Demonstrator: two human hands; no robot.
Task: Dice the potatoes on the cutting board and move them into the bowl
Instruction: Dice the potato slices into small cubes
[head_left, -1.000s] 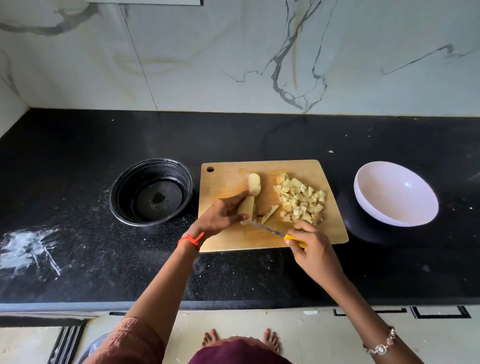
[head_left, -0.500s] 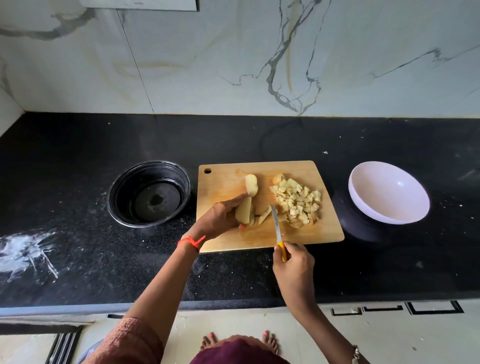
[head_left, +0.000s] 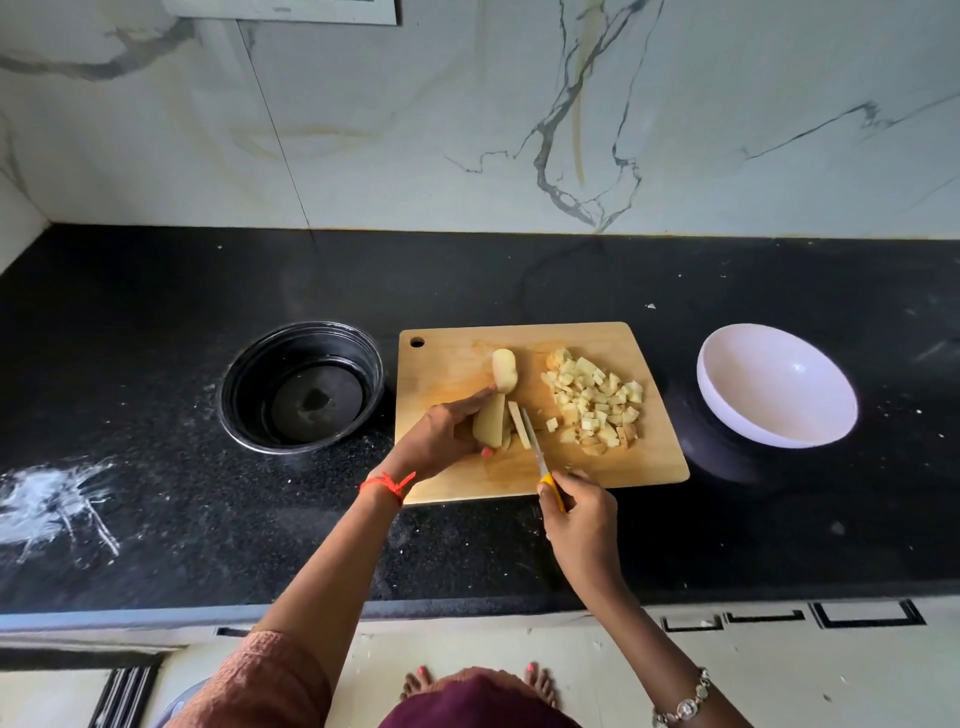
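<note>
At the frame's centre the left hand (head_left: 441, 436) clamps a potato half (head_left: 489, 427) on the cutting board (head_left: 467, 364) while the right hand (head_left: 576, 512) grips the knife (head_left: 535, 447) beside it, so I'd curl those fingertips back and slice evenly before filling the empty bowl (head_left: 727, 364) at right.

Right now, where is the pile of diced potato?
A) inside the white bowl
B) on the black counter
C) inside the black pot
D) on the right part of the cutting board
D: the diced potato lies heaped on the cutting board, while the white bowl beside it holds nothing.
</note>
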